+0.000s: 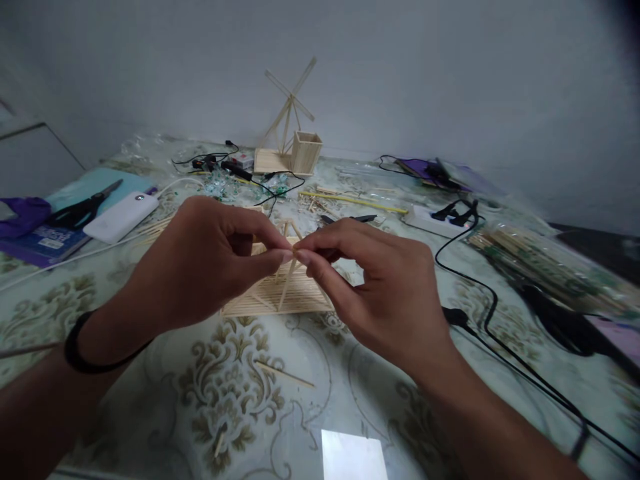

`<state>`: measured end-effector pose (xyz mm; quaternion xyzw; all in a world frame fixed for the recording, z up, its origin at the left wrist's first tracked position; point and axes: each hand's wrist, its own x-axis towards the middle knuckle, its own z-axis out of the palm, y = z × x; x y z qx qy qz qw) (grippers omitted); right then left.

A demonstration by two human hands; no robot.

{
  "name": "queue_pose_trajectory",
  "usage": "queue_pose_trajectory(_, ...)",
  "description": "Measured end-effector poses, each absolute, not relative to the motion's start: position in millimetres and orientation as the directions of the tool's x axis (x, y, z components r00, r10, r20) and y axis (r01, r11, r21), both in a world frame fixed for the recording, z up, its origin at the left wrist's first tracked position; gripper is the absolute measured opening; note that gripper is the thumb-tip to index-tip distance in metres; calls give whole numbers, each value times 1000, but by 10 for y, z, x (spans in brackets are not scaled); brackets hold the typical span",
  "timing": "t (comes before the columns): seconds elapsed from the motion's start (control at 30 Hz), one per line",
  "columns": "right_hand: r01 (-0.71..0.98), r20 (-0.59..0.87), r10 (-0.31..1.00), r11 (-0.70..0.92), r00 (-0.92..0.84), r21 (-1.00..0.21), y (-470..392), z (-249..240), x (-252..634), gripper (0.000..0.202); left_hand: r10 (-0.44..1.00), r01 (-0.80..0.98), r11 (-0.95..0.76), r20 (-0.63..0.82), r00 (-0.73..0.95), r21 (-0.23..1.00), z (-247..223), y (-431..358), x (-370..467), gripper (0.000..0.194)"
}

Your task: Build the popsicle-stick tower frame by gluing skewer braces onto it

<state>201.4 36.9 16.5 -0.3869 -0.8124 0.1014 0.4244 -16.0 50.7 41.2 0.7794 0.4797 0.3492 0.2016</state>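
The left hand (286, 251) and the right hand (301, 252) meet over the middle of the tabletop (165, 393); each has thumb and forefinger pinched shut on the thin sticks of a stick model (305, 293), the two pairs of fingertips almost touching; the tips cover the exact spot they grip, so what lies between them cannot be made out in full; the other fingers of both hands are curled in.

The stick model sits on the tabletop below and behind the hands; its flat base lies with the long axis running roughly left to right, one long edge facing the person; slender sticks stand up from it at a slant, leaning together towards the top, and one drops from the fingertips to the front edge.

It is pale, bare wood; the base is made of narrow sticks laid side by side, with fine lines between them; a larger windmill model (291, 99) of similar wood stands near the wall; a loose stick (285, 373) lies in front, on the patterned cover.
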Motion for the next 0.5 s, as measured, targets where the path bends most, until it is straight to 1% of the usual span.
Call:
queue_pose_trajectory(0.1,530,627,702,693,-338,-489,368,156,2011,13,887,603,-461,352,298,652,428,496,-152,10)
queue_pose_trajectory(0.17,507,626,704,695,-334,-510,378,152,2019,12,898,612,-439,332,288,658,447,483,-141,11)
queue_pose_trajectory(0.3,423,567,761,648,-315,-634,422,148,2062,12,923,645,-385,278,267,660,477,464,-135,14)
queue_pose_trajectory(0.4,359,507,803,594,-313,-720,454,152,2105,14,923,663,-384,274,269,643,476,475,-155,16)
queue_pose_trajectory(0.5,324,453,841,534,-296,-781,466,160,2133,13,917,675,-397,291,271,622,461,490,-175,17)
